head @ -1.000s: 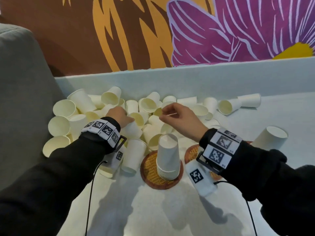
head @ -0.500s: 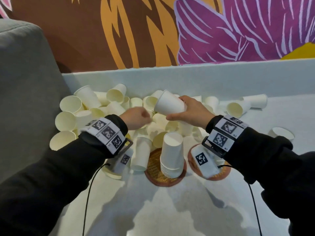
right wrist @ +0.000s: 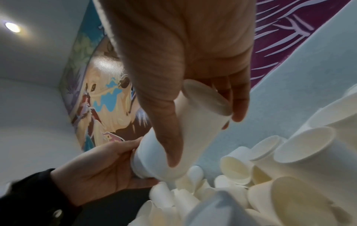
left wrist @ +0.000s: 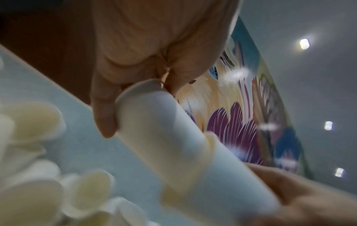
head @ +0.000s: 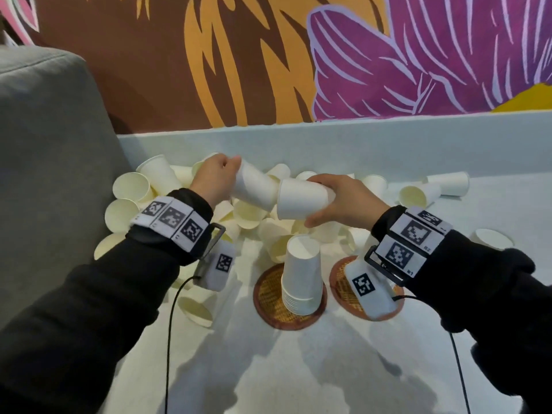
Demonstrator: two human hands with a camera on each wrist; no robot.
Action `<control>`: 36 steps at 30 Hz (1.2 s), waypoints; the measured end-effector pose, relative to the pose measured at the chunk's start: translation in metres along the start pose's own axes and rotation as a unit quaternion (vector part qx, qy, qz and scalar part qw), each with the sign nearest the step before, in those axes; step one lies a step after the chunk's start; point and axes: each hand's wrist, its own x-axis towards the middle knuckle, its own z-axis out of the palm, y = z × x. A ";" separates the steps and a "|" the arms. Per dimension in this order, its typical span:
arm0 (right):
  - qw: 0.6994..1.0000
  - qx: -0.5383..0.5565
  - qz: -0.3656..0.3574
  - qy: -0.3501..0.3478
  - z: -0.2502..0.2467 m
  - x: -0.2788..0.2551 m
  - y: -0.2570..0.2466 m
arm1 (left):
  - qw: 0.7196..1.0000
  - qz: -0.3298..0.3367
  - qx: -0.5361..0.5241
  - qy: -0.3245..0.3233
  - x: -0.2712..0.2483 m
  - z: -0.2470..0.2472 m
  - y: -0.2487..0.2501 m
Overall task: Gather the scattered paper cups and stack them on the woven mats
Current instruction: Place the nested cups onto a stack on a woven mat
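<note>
My left hand [head: 218, 177] grips a white paper cup [head: 254, 189] by its base, and in the left wrist view that cup [left wrist: 160, 131] runs away from my fingers. Beside it my right hand [head: 337, 201] grips a second cup [head: 301, 198] by its base [right wrist: 206, 97]. The two cups touch end to end in the air above the loose pile of cups [head: 263, 222]. An upside-down stack of cups [head: 301, 276] stands on the left woven mat [head: 268, 300]. The right woven mat [head: 343, 282] is partly hidden by my right wrist.
A grey cushion [head: 44, 174] borders the pile on the left. A pale ledge [head: 298, 141] closes the back. Single cups lie at the right [head: 418, 195], [head: 448, 182], [head: 493, 239], and one lies near my left wrist [head: 197, 306]. The bare white tabletop [head: 298, 369] spreads in front.
Both hands were down in the pile. The right hand lifted a cup first, then the left lifted another and brought it against the right hand's cup.
</note>
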 end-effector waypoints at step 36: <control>0.955 -0.286 -0.035 -0.072 0.063 -0.031 -0.002 | 0.800 0.072 0.449 -0.393 -0.078 0.016 -0.090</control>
